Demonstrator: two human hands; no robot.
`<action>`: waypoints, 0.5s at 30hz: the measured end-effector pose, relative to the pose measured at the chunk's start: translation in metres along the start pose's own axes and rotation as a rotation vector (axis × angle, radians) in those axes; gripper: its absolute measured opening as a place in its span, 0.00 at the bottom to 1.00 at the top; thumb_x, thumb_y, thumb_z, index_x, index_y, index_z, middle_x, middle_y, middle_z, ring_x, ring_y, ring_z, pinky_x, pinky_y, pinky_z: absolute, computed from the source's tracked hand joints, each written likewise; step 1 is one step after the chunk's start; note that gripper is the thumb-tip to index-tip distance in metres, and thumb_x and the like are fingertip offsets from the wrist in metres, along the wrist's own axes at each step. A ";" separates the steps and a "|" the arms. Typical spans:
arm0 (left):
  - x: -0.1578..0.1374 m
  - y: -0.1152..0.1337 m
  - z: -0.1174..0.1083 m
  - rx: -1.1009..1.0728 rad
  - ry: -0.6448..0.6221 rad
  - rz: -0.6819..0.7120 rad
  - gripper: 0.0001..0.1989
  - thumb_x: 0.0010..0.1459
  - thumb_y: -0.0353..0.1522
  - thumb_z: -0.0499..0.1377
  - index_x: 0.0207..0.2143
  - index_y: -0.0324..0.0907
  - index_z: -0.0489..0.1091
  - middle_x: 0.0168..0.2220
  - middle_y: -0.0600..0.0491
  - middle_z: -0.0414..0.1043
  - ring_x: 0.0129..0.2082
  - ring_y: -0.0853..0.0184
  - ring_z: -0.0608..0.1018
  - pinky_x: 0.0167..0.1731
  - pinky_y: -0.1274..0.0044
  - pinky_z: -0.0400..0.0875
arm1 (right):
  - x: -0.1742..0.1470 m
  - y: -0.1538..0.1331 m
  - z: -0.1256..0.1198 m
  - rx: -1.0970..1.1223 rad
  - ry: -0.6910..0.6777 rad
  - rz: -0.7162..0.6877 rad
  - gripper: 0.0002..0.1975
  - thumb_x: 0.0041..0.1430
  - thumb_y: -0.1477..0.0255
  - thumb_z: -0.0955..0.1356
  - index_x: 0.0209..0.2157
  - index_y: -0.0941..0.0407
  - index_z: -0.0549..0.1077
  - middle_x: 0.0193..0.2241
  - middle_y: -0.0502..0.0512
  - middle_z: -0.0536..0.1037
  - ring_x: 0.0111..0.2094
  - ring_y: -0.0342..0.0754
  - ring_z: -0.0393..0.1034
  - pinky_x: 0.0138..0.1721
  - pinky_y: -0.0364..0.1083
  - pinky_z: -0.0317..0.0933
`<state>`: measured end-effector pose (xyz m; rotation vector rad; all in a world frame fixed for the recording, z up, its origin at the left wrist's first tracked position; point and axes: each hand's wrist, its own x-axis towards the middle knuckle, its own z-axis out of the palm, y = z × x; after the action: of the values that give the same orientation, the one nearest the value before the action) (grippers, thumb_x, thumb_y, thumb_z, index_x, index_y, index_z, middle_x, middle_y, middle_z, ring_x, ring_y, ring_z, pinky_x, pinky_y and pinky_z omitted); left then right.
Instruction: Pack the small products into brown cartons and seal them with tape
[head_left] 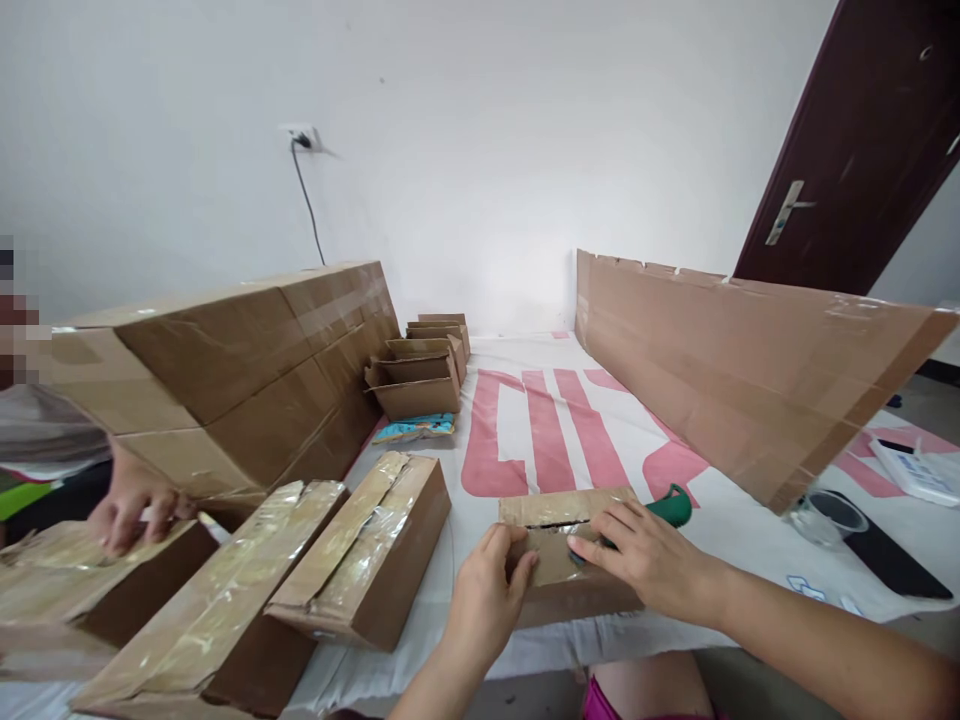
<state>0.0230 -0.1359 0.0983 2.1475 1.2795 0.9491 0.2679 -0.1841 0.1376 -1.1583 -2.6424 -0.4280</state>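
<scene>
In front of me a small cardboard box lies at the table's front edge, with a dark gap showing along its top flaps. My left hand is closed on the box's left end, thumb and fingers bent at the top edge. My right hand is closed over the top of the box, around a tool with a green handle. The handle's curved end sticks out behind the hand; the working end is mostly hidden, so I cannot tell its kind.
Taped boxes lie to my left, where another person's hand rests on one. Opened small boxes and a blue packet sit farther back. Tall cardboard walls flank the table; a tape roll and black phone lie right.
</scene>
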 end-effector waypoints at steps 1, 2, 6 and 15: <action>0.000 -0.001 0.000 -0.013 -0.006 -0.012 0.07 0.58 0.35 0.54 0.36 0.43 0.68 0.33 0.51 0.74 0.32 0.63 0.77 0.33 0.73 0.71 | -0.002 0.005 -0.003 0.017 0.021 0.052 0.26 0.58 0.83 0.60 0.57 0.53 0.67 0.40 0.59 0.73 0.42 0.52 0.64 0.43 0.53 0.60; 0.000 -0.002 0.000 -0.028 -0.012 -0.029 0.07 0.57 0.35 0.55 0.36 0.43 0.69 0.33 0.50 0.74 0.32 0.63 0.77 0.34 0.73 0.71 | -0.006 0.013 -0.005 0.031 0.049 0.122 0.27 0.58 0.84 0.59 0.57 0.52 0.67 0.40 0.59 0.72 0.41 0.52 0.64 0.42 0.52 0.61; -0.004 -0.008 0.003 -0.153 0.028 -0.087 0.12 0.58 0.37 0.56 0.42 0.43 0.67 0.38 0.49 0.76 0.36 0.61 0.78 0.36 0.71 0.73 | -0.043 0.049 0.008 0.093 0.192 0.499 0.26 0.62 0.81 0.56 0.58 0.53 0.68 0.38 0.59 0.71 0.39 0.51 0.66 0.41 0.51 0.64; -0.029 -0.014 0.008 -0.288 0.093 0.491 0.26 0.65 0.49 0.42 0.24 0.45 0.67 0.24 0.53 0.71 0.31 0.64 0.75 0.50 0.65 0.62 | -0.119 0.053 0.122 0.304 -0.079 0.804 0.20 0.62 0.71 0.59 0.52 0.54 0.73 0.39 0.60 0.75 0.41 0.55 0.68 0.43 0.53 0.63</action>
<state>0.0115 -0.1556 0.0738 2.2386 0.6019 1.3464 0.3755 -0.1872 -0.0047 -1.9701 -1.9468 0.1656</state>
